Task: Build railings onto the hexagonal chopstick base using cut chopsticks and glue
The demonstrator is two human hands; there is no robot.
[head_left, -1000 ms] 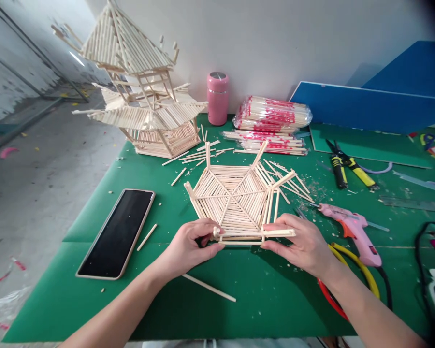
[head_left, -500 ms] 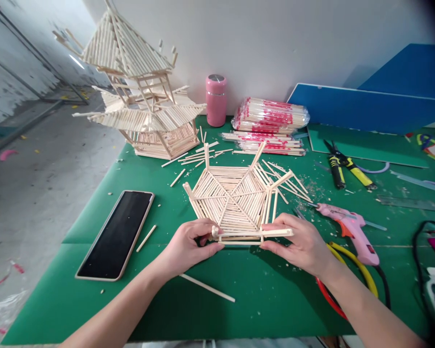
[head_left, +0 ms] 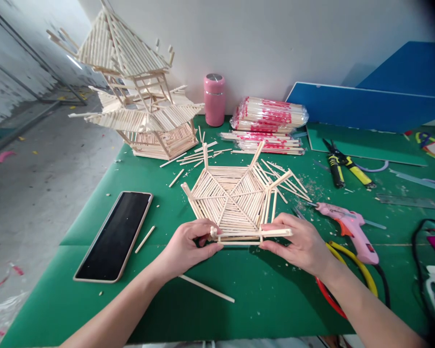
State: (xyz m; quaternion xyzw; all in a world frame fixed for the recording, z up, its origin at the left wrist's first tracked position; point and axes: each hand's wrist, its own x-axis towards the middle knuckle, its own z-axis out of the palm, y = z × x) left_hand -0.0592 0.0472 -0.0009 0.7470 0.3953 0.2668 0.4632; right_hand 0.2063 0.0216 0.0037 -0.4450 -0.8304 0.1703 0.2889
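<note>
A hexagonal frame of thin wooden sticks (head_left: 229,191) lies before me, with upright posts at its corners and a floor of close-laid sticks. At its near side my left hand (head_left: 188,241) pinches the left end of a short stick rail (head_left: 239,243). My right hand (head_left: 299,241) pinches the rail's right end, thumb below and fingers above, beside a corner post (head_left: 279,233) that leans toward the right. Both hands are closed, and their fingertips are partly hidden behind the sticks.
A tiered stick pavilion (head_left: 141,116) stands back left, near a pink flask (head_left: 214,101) and wrapped stick bundles (head_left: 268,116). A phone (head_left: 114,237) lies left. Rightward are a pink glue gun (head_left: 348,227), yellow-handled cutters (head_left: 346,166) and red-and-yellow-handled pliers (head_left: 358,266). Loose sticks (head_left: 208,288) are scattered about.
The view has shifted very slightly. Both hands keep the same grip on the rail, and nothing else has visibly moved.
</note>
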